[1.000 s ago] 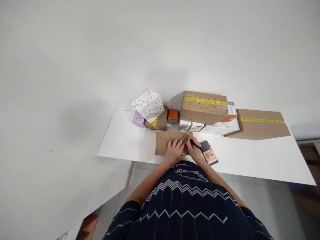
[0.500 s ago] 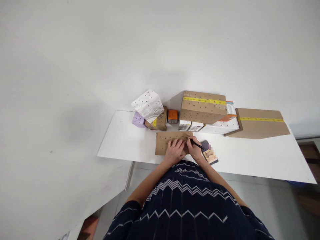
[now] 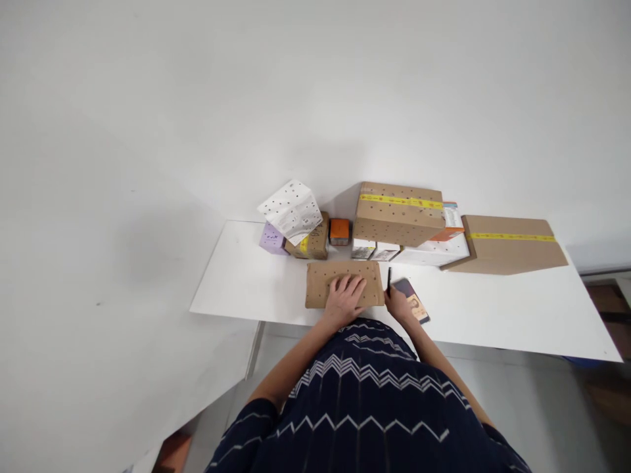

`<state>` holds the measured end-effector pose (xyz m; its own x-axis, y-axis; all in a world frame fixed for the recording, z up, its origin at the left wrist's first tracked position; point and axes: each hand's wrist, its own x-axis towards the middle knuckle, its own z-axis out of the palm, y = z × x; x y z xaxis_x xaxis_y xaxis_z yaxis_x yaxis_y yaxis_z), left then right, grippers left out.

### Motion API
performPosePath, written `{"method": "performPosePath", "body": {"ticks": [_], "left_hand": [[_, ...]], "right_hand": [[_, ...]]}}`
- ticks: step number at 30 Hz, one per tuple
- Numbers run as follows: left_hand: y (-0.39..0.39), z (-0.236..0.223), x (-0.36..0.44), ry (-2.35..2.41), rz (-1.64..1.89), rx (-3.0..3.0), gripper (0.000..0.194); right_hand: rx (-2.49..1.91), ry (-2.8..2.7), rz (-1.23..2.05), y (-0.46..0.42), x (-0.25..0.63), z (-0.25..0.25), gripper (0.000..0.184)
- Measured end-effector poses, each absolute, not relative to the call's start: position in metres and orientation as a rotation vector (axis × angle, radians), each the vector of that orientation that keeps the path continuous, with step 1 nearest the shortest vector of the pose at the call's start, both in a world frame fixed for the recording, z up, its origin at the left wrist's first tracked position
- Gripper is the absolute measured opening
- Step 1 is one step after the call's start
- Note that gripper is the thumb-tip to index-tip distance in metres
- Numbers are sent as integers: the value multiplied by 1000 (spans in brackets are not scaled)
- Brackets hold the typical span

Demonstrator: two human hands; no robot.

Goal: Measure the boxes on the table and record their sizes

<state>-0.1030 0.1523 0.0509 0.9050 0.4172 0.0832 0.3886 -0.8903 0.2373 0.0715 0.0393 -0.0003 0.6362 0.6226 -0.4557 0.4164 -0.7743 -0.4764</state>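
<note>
A brown cardboard box (image 3: 317, 287) dotted with small dark marks lies on the white table (image 3: 221, 282) in front of me. My left hand (image 3: 344, 303) rests flat on its top, fingers spread toward the far side. Just off the box's right end, my right hand (image 3: 399, 307) is closed around a black pen (image 3: 389, 278), which points away from me. Partly under that hand lies a phone (image 3: 405, 287) with a picture of a person on it. Any writing on the box is too small to read.
Along the wall stand a purple box (image 3: 272, 240), a brown taped box (image 3: 318, 244) under a white dotted packet (image 3: 292, 209), and a small orange box (image 3: 340, 232). Further right, a big dotted carton (image 3: 399, 217) sits on white boxes, beside a long brown carton (image 3: 513, 246).
My right hand has moved right, off the box and down beside it, and the pen has swung to point away from me. My left hand stays on the box.
</note>
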Motion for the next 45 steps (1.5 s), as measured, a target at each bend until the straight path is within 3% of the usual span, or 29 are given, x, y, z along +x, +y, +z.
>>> {"method": "performPosePath", "body": {"ticks": [3, 8, 11, 15, 18, 26, 29, 33, 37, 41, 45], "left_hand": [[152, 53, -103, 601, 189, 2844, 67], [152, 56, -104, 591, 189, 2839, 66], [152, 55, -104, 594, 186, 2837, 67], [152, 53, -104, 588, 180, 2840, 69], [152, 52, -103, 596, 176, 2843, 69], [153, 50, -103, 594, 190, 2894, 70], [153, 52, -103, 596, 163, 2922, 71], [153, 54, -102, 601, 167, 2911, 70], [154, 54, -102, 597, 159, 2892, 68], [155, 53, -101, 593, 140, 2875, 68], [156, 47, -100, 588, 132, 2844, 65]], "right_hand": [[-2643, -952, 1009, 34, 67, -18, 5], [-2642, -963, 1059, 26, 65, -27, 19], [-2693, -978, 844, 14, 74, -25, 28], [-2963, -869, 391, -12, 89, -28, 54], [-3043, -768, 438, -32, 95, -38, 73], [-2928, -747, 511, -35, 90, -39, 66], [-2677, -464, 696, -30, 90, -26, 70], [-1802, 60, 1088, -29, 87, 4, 63], [-1096, 149, 1341, -28, 78, 47, 54], [-883, 46, 1442, -13, 68, 87, 64], [-759, -8, 1558, 16, 50, 112, 61]]}}
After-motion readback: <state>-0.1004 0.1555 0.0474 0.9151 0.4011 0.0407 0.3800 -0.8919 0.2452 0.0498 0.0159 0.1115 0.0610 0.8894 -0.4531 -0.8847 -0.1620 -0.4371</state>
